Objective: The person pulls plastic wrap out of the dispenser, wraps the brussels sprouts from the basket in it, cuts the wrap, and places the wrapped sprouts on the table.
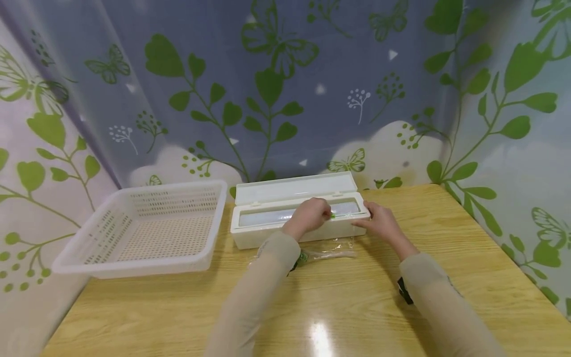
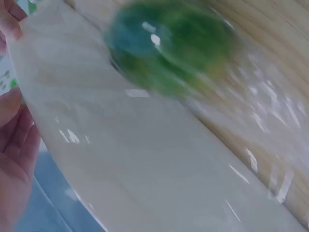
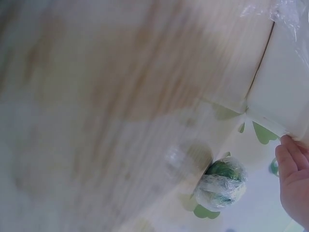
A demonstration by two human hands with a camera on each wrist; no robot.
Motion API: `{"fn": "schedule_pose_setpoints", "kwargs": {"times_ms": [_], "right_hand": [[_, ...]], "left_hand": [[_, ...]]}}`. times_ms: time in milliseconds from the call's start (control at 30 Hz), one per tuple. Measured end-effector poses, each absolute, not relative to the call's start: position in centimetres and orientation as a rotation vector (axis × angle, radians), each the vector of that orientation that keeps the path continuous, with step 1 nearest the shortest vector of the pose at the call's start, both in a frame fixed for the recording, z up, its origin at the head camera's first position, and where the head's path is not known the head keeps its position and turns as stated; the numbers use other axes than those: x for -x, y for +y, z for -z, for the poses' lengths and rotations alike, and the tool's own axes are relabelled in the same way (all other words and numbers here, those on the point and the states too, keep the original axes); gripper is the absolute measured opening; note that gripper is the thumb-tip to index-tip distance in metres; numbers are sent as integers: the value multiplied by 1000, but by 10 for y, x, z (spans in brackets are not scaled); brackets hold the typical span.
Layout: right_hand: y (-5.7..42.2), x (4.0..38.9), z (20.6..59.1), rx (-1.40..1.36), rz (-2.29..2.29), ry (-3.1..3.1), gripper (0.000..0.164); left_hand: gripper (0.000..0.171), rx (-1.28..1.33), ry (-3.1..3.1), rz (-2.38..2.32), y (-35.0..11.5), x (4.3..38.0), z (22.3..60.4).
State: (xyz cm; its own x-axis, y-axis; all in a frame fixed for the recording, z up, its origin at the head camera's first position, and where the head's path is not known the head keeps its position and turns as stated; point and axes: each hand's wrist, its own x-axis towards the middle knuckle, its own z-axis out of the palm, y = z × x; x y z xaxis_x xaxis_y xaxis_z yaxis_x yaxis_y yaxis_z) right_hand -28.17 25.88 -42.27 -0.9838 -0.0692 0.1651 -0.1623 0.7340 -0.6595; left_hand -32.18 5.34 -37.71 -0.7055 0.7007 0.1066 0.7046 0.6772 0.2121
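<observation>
A long white cling-film box (image 1: 299,232) with its lid (image 1: 296,188) raised lies across the table. Near the box's right half, my left hand (image 1: 311,216) pinches a small green slide cutter (image 1: 332,215) at the front rim. My right hand (image 1: 379,223) grips the right end of the box, thumb in front and fingers behind. Clear film (image 2: 270,101) hangs over the front of the box onto the table. Below my left wrist, a rounded green thing (image 2: 169,48) lies under the film, blurred; what it is I cannot tell.
A white perforated plastic basket (image 1: 134,270) stands on the left of the wooden table (image 1: 357,307). In the right wrist view, a film-wrapped green bundle (image 3: 222,183) sits near the curtain. The leaf-printed curtain (image 1: 312,114) hangs behind the table and at both sides.
</observation>
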Motion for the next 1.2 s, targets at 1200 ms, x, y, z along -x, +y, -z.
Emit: {"fn": "schedule_pose_setpoints", "kwargs": {"times_ms": [1200], "right_hand": [[255,280,419,-199,-1091,-2890,84]], "left_hand": [[8,1081,-2967,215,-89,317,356]]}}
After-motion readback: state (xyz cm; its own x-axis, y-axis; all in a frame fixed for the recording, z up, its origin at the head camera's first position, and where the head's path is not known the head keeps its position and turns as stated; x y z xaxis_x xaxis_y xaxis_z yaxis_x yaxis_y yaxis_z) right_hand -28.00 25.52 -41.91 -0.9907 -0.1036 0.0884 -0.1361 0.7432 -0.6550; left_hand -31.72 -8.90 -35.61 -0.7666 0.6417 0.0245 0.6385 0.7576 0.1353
